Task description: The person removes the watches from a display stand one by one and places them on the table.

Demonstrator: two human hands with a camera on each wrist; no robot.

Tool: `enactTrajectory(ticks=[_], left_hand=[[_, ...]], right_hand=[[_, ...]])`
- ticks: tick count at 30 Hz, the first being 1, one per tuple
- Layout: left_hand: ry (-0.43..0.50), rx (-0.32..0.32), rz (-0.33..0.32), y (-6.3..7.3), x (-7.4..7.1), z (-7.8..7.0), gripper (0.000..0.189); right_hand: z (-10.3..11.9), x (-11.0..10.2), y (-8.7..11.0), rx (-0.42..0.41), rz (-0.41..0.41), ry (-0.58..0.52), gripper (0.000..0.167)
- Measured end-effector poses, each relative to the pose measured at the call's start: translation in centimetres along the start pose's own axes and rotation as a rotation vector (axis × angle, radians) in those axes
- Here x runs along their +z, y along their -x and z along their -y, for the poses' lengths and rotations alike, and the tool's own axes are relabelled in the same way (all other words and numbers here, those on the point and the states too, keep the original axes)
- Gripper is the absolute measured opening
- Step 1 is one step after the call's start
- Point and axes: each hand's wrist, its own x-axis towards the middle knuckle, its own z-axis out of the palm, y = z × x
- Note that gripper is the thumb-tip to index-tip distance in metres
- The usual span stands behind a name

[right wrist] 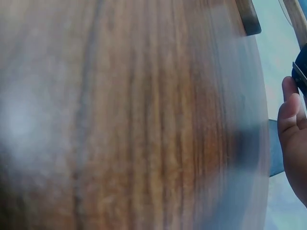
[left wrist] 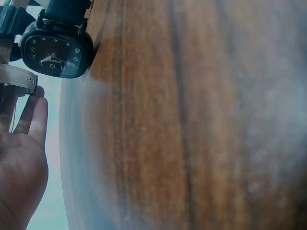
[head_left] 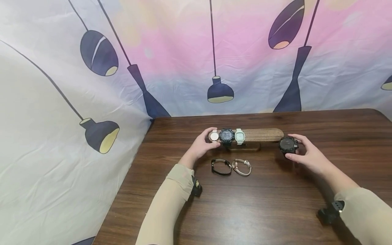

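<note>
A wooden watch bar on a low base carries a white-strapped watch at its left end, then a black chunky watch and a pale mint square watch. My left hand grips the left end, fingers above and thumb below the white-strapped watch. Just off the bar's right end, my right hand holds another black watch between thumb and fingers, dial up. In the right wrist view only the edge of this watch shows beyond the fingertips.
In front of the bar, a black-strapped watch and a white-strapped watch with a rose-gold case stand looped on the brown wooden table. The black one's square dial looms close in the left wrist view. A patterned cloth hangs behind.
</note>
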Motion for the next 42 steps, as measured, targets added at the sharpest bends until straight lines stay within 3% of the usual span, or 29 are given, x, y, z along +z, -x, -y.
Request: enactTrajectory(ticks=[9, 17, 24, 26, 35, 42], left_hand=[[-0.003, 0.005, -0.053, -1.3, 0.4, 2.9, 0.063], [0.002, -0.008, -0.053, -1.2, 0.3, 2.7, 0.065], [-0.004, -0.002, -0.019, 0.0, 0.2, 0.0, 0.064], [0.001, -0.003, -0.018, 0.1, 0.2, -0.1, 0.065], [-0.014, 0.000, -0.075, -1.1, 0.5, 2.7, 0.064], [-0.012, 0.029, -0.076, -1.1, 0.5, 2.9, 0.065]], right_hand=[[0.5, 1.4, 0.6, -0.015, 0.020, -0.046, 0.067], [1.1, 2.6, 0.8, -0.056, 0.052, -0.050, 0.067], [1.3, 3.5, 0.6, -0.089, 0.068, -0.013, 0.066], [1.2, 3.6, 0.6, -0.096, 0.074, 0.008, 0.067], [1.0, 4.1, 0.6, -0.092, 0.089, 0.086, 0.071], [1.0, 4.9, 0.4, -0.088, 0.124, -0.041, 0.068]])
